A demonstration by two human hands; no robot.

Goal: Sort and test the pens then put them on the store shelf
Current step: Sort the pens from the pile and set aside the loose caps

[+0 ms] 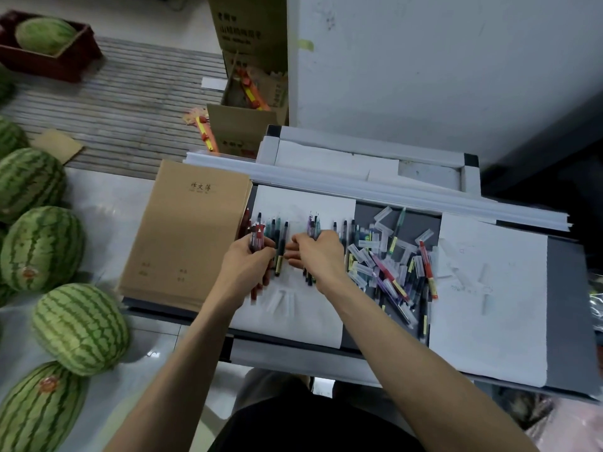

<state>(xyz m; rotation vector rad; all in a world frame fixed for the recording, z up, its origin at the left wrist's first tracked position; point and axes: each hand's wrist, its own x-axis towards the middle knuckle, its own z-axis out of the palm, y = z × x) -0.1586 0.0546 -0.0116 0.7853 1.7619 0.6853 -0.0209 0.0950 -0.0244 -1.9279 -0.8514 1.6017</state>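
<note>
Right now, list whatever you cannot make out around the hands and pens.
Head view only:
- Left bundle: middles hidden by the gripping left hand; lower ends blurred.
- Right bundle: middles hidden under the gripping right hand; count unclear.
- Loose pile of pens and caps: overlapping, too small to count.
- Notebook print: too small to read.

Pens at frame centre
Left hand (248, 267) grips red-capped plastic pens (259, 234); right hand (318, 256), purple-barrelled plastic pens (311, 225) (over white paper sheet (306, 203)).

Single head-worn wide-angle view, steeply down and forward, close above the grey shelf (569, 305)
</note>
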